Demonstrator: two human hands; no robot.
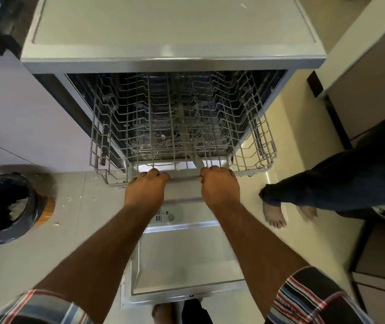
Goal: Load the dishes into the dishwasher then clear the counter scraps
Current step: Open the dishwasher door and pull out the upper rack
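Observation:
The dishwasher [172, 59] stands open in front of me, its door [186, 260] folded down flat under my forearms. A grey wire rack [107, 146] sticks out of the opening and holds no dishes. My left hand [147, 188] grips the rack's front bar left of centre, fingers curled over it. My right hand [219, 185] grips the same bar right of centre. No dishes are in view.
A dark bin [6, 206] with a black liner stands on the floor at the left, small white scraps [70, 198] scattered beside it. Another person's legs and bare feet [275, 213] are close to the right of the door. Cabinets flank both sides.

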